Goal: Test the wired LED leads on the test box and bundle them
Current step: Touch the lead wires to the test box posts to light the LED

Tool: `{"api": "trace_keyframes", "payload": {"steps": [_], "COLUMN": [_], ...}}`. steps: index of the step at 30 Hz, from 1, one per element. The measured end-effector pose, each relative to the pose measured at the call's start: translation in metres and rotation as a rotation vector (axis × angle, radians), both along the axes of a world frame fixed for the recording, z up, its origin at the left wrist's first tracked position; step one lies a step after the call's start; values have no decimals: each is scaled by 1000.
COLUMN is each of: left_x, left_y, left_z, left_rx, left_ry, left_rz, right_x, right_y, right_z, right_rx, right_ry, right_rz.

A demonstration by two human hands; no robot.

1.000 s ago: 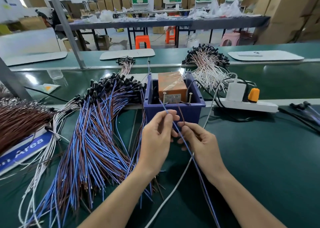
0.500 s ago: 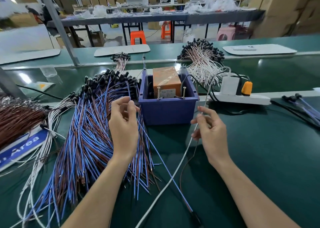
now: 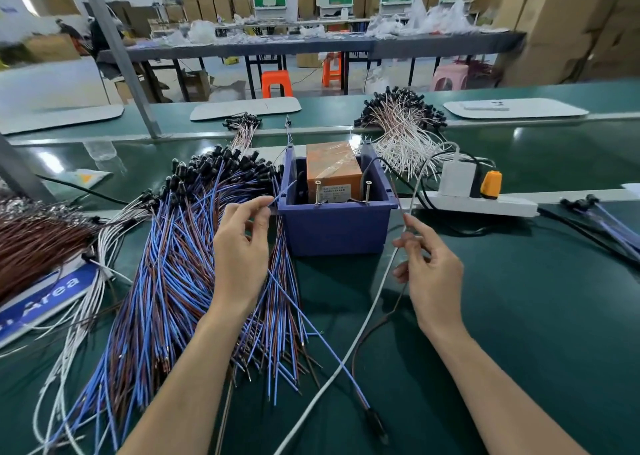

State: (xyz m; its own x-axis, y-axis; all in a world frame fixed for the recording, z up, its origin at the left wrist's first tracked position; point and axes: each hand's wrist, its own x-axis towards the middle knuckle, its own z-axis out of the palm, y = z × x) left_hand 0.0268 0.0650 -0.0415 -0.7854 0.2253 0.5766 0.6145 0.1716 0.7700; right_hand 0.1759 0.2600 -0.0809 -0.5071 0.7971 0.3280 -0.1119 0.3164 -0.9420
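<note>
Pinching the blue wire [image 3: 311, 328] near its tip in the left hand [image 3: 242, 250], and the brown wire [image 3: 355, 354] in the right hand [image 3: 431, 267], so gripping one LED lead between both. Spreading the two wires apart, probably to bring each to its own screw contact [image 3: 318, 191] on the blue test box [image 3: 336, 226] without bridging. Letting the LED head [image 3: 375, 420] trail on the mat. Noting the lead pile [image 3: 166, 281] beside the box, within reach. Reading "Area" on the blue sign [image 3: 45, 298]. Finding the orange unit [image 3: 332, 167] label too small to read.
</note>
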Motion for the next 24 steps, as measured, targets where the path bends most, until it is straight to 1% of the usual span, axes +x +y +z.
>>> {"api": "trace_keyframes", "payload": {"steps": [5,10,14,17,24], "left_x": [-6,-22,-29,-28,-25], "left_y": [2,-1,-4,-4,-5], "left_z": [5,10,5,1,-5], "left_rx": [-25,124,193,162,57], "left_ry": [-15,-93,-135,-87,-21], "left_rz": [-18,79,63,37,-19], "right_x": [-5,-10,-9,-8,-7], "right_y": [11,18,20,19,23], "right_z": [0,2,2,2,-3], "right_rx": [135,280,363,407,380], "right_ry": [-44,-23,-22,-28,-37], "right_rz": [-93,-117,-135,-128,-143]}}
